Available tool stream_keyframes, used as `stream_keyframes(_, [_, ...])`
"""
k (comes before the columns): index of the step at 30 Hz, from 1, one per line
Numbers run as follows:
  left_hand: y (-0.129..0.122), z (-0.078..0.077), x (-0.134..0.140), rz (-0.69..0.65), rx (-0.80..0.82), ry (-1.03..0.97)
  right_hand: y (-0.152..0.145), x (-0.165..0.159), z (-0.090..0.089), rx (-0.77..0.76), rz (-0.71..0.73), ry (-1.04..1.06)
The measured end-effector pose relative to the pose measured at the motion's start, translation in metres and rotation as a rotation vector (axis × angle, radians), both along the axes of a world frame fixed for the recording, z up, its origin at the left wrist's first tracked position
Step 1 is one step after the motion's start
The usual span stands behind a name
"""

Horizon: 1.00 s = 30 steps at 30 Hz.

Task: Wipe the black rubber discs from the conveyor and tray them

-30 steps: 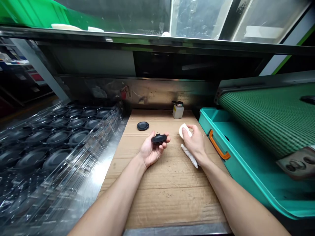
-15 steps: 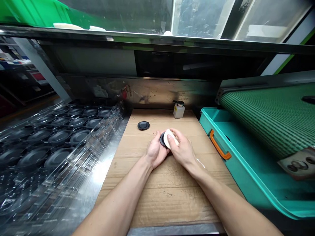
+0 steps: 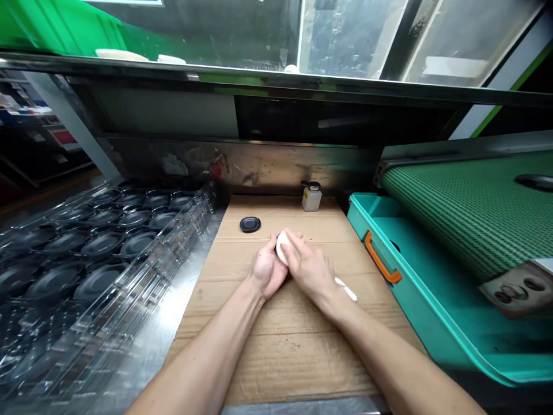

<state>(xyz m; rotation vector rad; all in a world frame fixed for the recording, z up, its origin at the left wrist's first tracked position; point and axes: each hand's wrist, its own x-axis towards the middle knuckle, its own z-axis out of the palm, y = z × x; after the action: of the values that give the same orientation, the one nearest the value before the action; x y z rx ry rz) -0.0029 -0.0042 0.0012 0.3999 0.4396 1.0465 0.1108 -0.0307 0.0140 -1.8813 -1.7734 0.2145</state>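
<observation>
My left hand [image 3: 266,270] is closed around a small round black plastic part, mostly hidden now behind a white round pad [image 3: 281,248]. My right hand [image 3: 311,270] grips that pad and presses it flat against the part's face. Behind my left hand, another round black part [image 3: 250,224] lies on the cardboard sheet [image 3: 294,357]. A thin white stick-like object [image 3: 347,289] shows on the cardboard, partly covered by my right wrist. Farther back stands a small translucent bottle [image 3: 311,199] with a dark flip cap.
On the left, clear plastic trays [image 3: 129,282] hold several round black parts. A teal bin [image 3: 432,311] with an orange handle [image 3: 382,259] stands right, beneath a green conveyor belt [image 3: 470,196] carrying a black part [image 3: 534,182]. A metal shelf edge [image 3: 276,78] crosses above.
The white pad has slid left over the black part, covering most of it. My right hand has moved left with it, exposing more of the white stick. The view has shifted slightly.
</observation>
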Motion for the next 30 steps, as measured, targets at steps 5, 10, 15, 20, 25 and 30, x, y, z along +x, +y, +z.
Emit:
stream_keyframes(5, [0.0,0.002,-0.002,0.002,-0.019,0.012,0.0,0.005,0.003,0.028,0.008,-0.016])
stream_keyframes(10, [-0.001,0.001,-0.001,-0.009,-0.013,0.049,0.001,0.008,0.003,0.018,-0.035,-0.024])
stream_keyframes(15, [0.001,-0.001,-0.004,-0.054,-0.017,0.059,0.004,0.013,0.0,0.019,0.026,-0.037])
stream_keyframes(20, [0.007,-0.005,-0.007,-0.029,-0.042,0.063,0.009,0.032,0.002,0.171,-0.054,0.145])
stream_keyframes(25, [0.01,-0.006,-0.008,0.004,-0.022,0.037,-0.001,0.03,0.003,0.136,0.238,0.338])
stream_keyframes(30, [0.005,-0.003,-0.004,-0.002,-0.008,0.071,0.001,0.024,-0.001,0.042,0.316,0.462])
